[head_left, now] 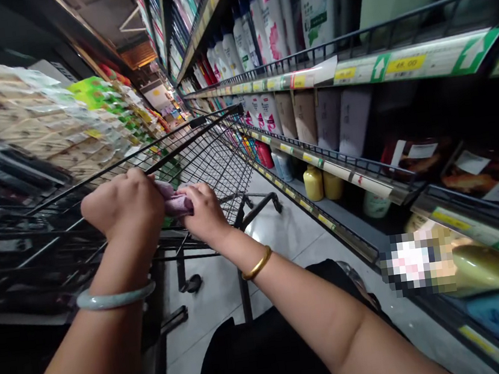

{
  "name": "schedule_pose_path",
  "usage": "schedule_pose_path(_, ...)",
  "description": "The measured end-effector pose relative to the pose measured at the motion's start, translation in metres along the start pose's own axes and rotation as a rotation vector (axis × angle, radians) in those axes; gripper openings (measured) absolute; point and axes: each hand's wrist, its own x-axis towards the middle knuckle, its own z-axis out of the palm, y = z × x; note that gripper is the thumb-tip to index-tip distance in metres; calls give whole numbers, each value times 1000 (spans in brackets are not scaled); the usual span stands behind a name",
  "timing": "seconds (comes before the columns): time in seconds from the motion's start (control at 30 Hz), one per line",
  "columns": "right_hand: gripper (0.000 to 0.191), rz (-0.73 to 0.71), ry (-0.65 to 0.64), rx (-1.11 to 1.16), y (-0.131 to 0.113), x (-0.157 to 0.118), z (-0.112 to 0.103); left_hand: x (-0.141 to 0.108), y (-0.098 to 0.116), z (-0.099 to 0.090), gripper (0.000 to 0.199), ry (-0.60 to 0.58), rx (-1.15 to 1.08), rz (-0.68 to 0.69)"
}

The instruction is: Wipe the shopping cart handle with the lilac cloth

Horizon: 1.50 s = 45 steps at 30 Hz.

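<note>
And here you are, both arms stretched out in the aisle, your left hand [126, 203] curled into a closed fist against one end of a bundled, pale purple cloth [178, 205], a pale green bangle on that wrist. Your right hand [203, 209], the one with the gold bangle, closes its fingers around the other end. So the soft cloth sits bunched between your two hands, at the near side of the black wire shopping cart [220, 154]; whether it wraps a handle, you can't tell from here. Below, the cart's wheels meet the grey tiled floor [282, 268]. Over on the right, long black wire-fronted shelves [354, 77] carry rows of bottles, white, beige and yellow among them, while beige plastic-wrapped packs [17, 112] pile up on the left.
</note>
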Motion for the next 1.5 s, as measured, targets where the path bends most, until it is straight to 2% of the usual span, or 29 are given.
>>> schedule_pose_path(0.07, 41, 38, -26, -83, 15, -4, -3, 4, 7, 2, 45, 73, 97, 18)
schedule_pose_path(0.17, 41, 242, -31, -170, 45, -10, -7, 8, 13, 5, 49, 127, 179, 50)
schedule_pose_path(0.27, 33, 413, 12, -131, 52, -5, -12, 8, 15, 6, 49, 133, 198, 45)
schedule_pose_path(0.33, 29, 358, 72, -56, 38, 3, -17, 3, 16, 4, 48, 142, 209, 41)
schedule_pose_path(0.43, 34, 70, 154, -17, 11, 14, -25, -7, 18, -2, 43, 125, 210, 40)
schedule_pose_path(0.5, 34, -60, 128, -98, 7, 13, -29, -14, 20, -7, 42, 140, 207, 55)
schedule_pose_path(0.53, 32, -62, 94, -156, 12, 9, -31, -18, 21, -9, 43, 159, 207, 72)
schedule_pose_path(0.6, 30, 91, 45, -246, 30, -1, -34, -23, 23, -15, 44, 175, 212, 112)
schedule_pose_path(0.7, 26, 484, 59, -249, 51, -12, -35, -30, 27, -25, 36, 116, 228, 144)
schedule_pose_path(0.73, 25, 550, 75, -231, 50, -13, -36, -32, 29, -28, 35, 104, 232, 151)
schedule_pose_path(0.77, 24, 551, 96, -205, 44, -12, -37, -35, 30, -30, 35, 101, 233, 159)
schedule_pose_path(0.8, 24, 486, 115, -172, 34, -10, -38, -37, 32, -32, 35, 112, 234, 166)
schedule_pose_path(0.9, 26, 124, 174, -65, -1, -4, -42, -49, 35, -36, 37, 153, 239, 187)
schedule_pose_path(0.97, 26, -28, 181, -71, -9, -3, -46, -58, 37, -38, 40, 180, 244, 179)
schedule_pose_path(1.03, 25, 4, 188, -131, 2, -5, -50, -68, 38, -39, 48, 191, 213, 166)
schedule_pose_path(1.13, 24, 345, 269, -156, 30, -8, -61, -83, 39, -41, 58, 206, 88, 203)
schedule_pose_path(1.2, 22, 504, 348, -109, 35, -4, -70, -91, 39, -43, 64, 220, 9, 244)
schedule_pose_path(1.23, 20, 483, 380, -76, 29, 0, -75, -95, 40, -43, 68, 227, -11, 256)
schedule_pose_path(1.27, 18, 395, 398, -42, 19, 4, -80, -98, 40, -44, 71, 230, -14, 264)
schedule_pose_path(1.33, 17, 117, 399, 8, -7, 12, -88, -104, 42, -46, 74, 226, 20, 270)
schedule_pose_path(1.4, 18, -110, 331, -12, -28, 16, -93, -110, 45, -49, 75, 223, 63, 275)
schedule_pose_path(1.47, 21, -186, 261, -84, -28, 14, -98, -116, 46, -52, 75, 229, 96, 276)
schedule_pose_path(1.5, 23, -142, 248, -122, -20, 11, -100, -119, 47, -54, 75, 237, 111, 276)
